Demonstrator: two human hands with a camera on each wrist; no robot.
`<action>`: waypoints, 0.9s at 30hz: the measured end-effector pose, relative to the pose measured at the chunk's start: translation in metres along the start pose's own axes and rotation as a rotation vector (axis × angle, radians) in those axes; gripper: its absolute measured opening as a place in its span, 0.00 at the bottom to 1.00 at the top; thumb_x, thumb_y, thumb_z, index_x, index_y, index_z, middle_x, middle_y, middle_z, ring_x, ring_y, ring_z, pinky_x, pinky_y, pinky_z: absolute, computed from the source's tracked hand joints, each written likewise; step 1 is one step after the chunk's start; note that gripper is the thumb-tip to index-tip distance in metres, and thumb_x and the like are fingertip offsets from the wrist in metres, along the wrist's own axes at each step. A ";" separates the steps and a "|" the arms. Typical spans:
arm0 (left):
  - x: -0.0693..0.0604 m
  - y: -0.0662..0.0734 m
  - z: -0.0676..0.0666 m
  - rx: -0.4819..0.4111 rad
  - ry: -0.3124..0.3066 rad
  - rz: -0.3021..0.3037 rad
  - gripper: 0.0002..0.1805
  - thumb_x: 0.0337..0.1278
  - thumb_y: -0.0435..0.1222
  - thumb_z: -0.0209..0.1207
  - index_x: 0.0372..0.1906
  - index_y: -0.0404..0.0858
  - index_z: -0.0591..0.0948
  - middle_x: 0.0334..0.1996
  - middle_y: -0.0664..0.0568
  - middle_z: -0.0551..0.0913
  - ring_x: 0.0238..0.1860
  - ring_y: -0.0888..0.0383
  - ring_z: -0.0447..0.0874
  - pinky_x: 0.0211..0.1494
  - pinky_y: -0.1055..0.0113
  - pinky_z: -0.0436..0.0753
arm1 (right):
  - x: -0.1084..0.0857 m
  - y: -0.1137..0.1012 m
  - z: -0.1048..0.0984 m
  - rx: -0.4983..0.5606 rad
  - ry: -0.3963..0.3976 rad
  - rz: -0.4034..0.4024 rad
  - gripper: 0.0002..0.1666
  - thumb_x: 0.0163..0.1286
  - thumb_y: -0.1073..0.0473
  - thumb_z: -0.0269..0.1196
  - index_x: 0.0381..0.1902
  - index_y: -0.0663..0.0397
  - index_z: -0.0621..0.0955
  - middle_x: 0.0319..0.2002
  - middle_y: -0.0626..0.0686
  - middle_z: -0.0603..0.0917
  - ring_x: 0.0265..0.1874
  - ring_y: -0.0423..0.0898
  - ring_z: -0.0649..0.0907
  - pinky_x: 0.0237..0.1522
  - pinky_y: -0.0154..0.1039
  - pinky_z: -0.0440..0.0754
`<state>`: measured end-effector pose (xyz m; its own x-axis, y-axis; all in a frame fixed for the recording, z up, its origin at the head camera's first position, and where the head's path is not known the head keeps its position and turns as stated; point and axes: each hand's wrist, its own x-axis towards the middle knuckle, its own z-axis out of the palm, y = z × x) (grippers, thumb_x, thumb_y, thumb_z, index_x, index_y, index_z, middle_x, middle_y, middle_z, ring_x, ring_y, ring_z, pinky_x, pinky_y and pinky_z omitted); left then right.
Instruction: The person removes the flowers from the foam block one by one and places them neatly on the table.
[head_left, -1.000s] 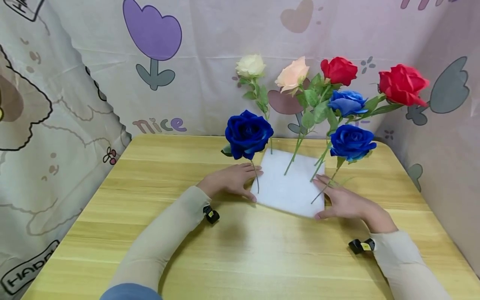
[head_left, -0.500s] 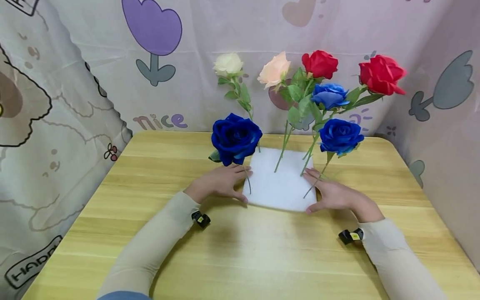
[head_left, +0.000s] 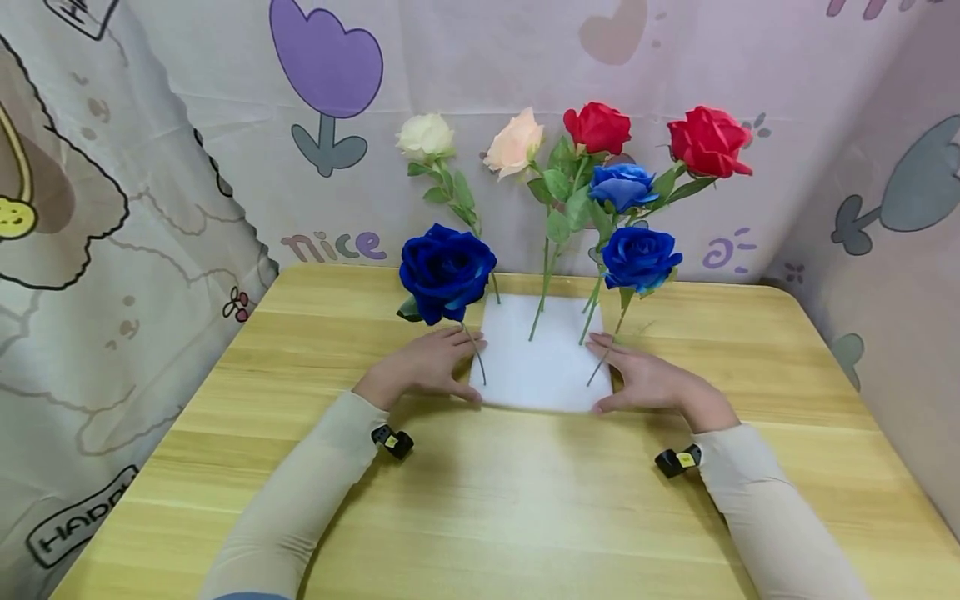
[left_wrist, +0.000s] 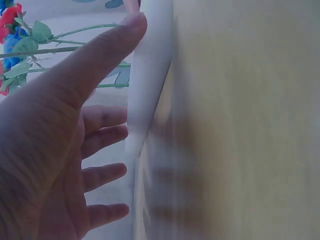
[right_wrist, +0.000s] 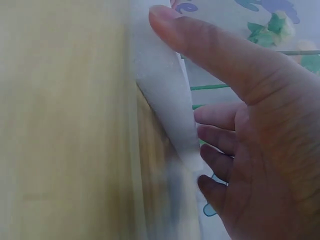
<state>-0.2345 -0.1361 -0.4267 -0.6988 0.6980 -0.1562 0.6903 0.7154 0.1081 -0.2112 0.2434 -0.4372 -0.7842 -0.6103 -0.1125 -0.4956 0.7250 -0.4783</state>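
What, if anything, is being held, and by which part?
The white slab, held between the left hand and right hand, by its left and right edges.

Left hand (left_wrist: 52, 137) partly outside its wrist view

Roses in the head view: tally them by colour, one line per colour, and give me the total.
Blue roses: 3
Red roses: 2
Peach rose: 1
Cream-white rose: 1
Total: 7
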 end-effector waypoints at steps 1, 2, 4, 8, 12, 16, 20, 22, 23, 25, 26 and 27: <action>0.000 -0.002 0.001 -0.011 -0.001 -0.007 0.59 0.45 0.76 0.53 0.75 0.41 0.60 0.75 0.49 0.56 0.75 0.46 0.50 0.76 0.54 0.52 | 0.002 0.000 0.000 0.007 0.003 0.003 0.68 0.52 0.30 0.70 0.77 0.57 0.52 0.77 0.58 0.47 0.75 0.57 0.50 0.71 0.57 0.56; 0.000 -0.004 0.001 -0.017 0.000 -0.013 0.59 0.45 0.76 0.53 0.76 0.41 0.60 0.76 0.49 0.55 0.75 0.47 0.50 0.76 0.54 0.53 | 0.003 0.000 0.000 0.012 0.004 0.007 0.67 0.52 0.30 0.70 0.77 0.57 0.52 0.77 0.57 0.47 0.75 0.57 0.50 0.71 0.57 0.56; 0.001 -0.006 0.001 -0.031 0.000 -0.026 0.59 0.45 0.75 0.53 0.76 0.41 0.60 0.75 0.49 0.56 0.75 0.47 0.50 0.76 0.55 0.52 | 0.007 0.001 -0.001 0.017 0.005 0.013 0.67 0.53 0.29 0.70 0.77 0.57 0.53 0.77 0.56 0.48 0.75 0.57 0.50 0.71 0.57 0.55; 0.001 -0.009 0.001 -0.048 0.004 -0.052 0.58 0.46 0.74 0.55 0.76 0.41 0.60 0.75 0.49 0.57 0.75 0.47 0.50 0.76 0.55 0.52 | 0.013 0.002 -0.001 0.019 0.016 0.005 0.66 0.53 0.30 0.70 0.77 0.58 0.54 0.77 0.57 0.49 0.75 0.57 0.50 0.71 0.57 0.55; 0.000 -0.010 0.002 -0.081 0.002 -0.075 0.58 0.46 0.74 0.56 0.76 0.42 0.58 0.76 0.50 0.56 0.75 0.47 0.48 0.76 0.55 0.51 | 0.015 0.003 0.001 0.015 0.034 -0.010 0.65 0.53 0.29 0.69 0.76 0.60 0.56 0.77 0.58 0.51 0.74 0.58 0.51 0.71 0.58 0.54; -0.004 -0.012 0.005 -0.111 -0.007 -0.087 0.58 0.47 0.74 0.55 0.77 0.43 0.56 0.76 0.52 0.53 0.76 0.47 0.46 0.76 0.54 0.51 | 0.015 -0.001 0.004 0.000 0.047 0.001 0.65 0.53 0.27 0.67 0.76 0.59 0.56 0.76 0.57 0.52 0.74 0.58 0.52 0.71 0.59 0.55; -0.004 -0.013 0.008 -0.129 -0.017 -0.091 0.59 0.47 0.74 0.54 0.77 0.44 0.54 0.77 0.53 0.51 0.76 0.48 0.45 0.76 0.54 0.51 | 0.014 -0.004 0.006 -0.014 0.047 0.008 0.64 0.54 0.26 0.66 0.76 0.58 0.57 0.76 0.56 0.53 0.74 0.58 0.53 0.71 0.59 0.55; -0.003 -0.012 0.009 -0.142 -0.016 -0.093 0.59 0.47 0.75 0.53 0.78 0.45 0.53 0.77 0.53 0.50 0.76 0.48 0.44 0.76 0.55 0.50 | 0.013 -0.005 0.006 -0.021 0.057 0.010 0.65 0.54 0.26 0.66 0.76 0.58 0.57 0.76 0.57 0.53 0.74 0.58 0.53 0.71 0.58 0.55; -0.002 -0.012 0.009 -0.149 -0.010 -0.091 0.59 0.47 0.75 0.53 0.78 0.45 0.53 0.77 0.53 0.50 0.76 0.48 0.44 0.76 0.55 0.50 | 0.013 -0.005 0.007 -0.022 0.066 0.010 0.65 0.54 0.26 0.66 0.76 0.59 0.57 0.76 0.57 0.53 0.74 0.59 0.53 0.71 0.58 0.55; 0.000 -0.011 0.010 -0.158 0.005 -0.088 0.59 0.47 0.75 0.52 0.78 0.45 0.53 0.77 0.53 0.50 0.76 0.48 0.45 0.76 0.55 0.51 | 0.013 -0.004 0.007 -0.027 0.081 0.011 0.66 0.53 0.26 0.66 0.75 0.61 0.58 0.76 0.58 0.53 0.74 0.59 0.53 0.71 0.57 0.54; 0.001 -0.011 0.011 -0.164 0.011 -0.085 0.59 0.47 0.75 0.52 0.78 0.44 0.53 0.77 0.53 0.50 0.76 0.48 0.45 0.76 0.54 0.51 | 0.013 -0.004 0.007 -0.029 0.087 0.014 0.66 0.53 0.26 0.66 0.75 0.62 0.58 0.76 0.59 0.54 0.74 0.59 0.53 0.72 0.57 0.54; 0.003 -0.010 0.012 -0.167 0.014 -0.087 0.59 0.47 0.75 0.52 0.78 0.45 0.53 0.77 0.53 0.50 0.76 0.48 0.45 0.76 0.54 0.51 | 0.013 -0.003 0.008 -0.030 0.091 0.017 0.66 0.52 0.26 0.67 0.75 0.62 0.58 0.76 0.59 0.54 0.74 0.59 0.54 0.72 0.57 0.54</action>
<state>-0.2408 -0.1419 -0.4401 -0.7577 0.6332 -0.1582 0.5878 0.7674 0.2563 -0.2167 0.2307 -0.4436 -0.8224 -0.5675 -0.0404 -0.4920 0.7450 -0.4505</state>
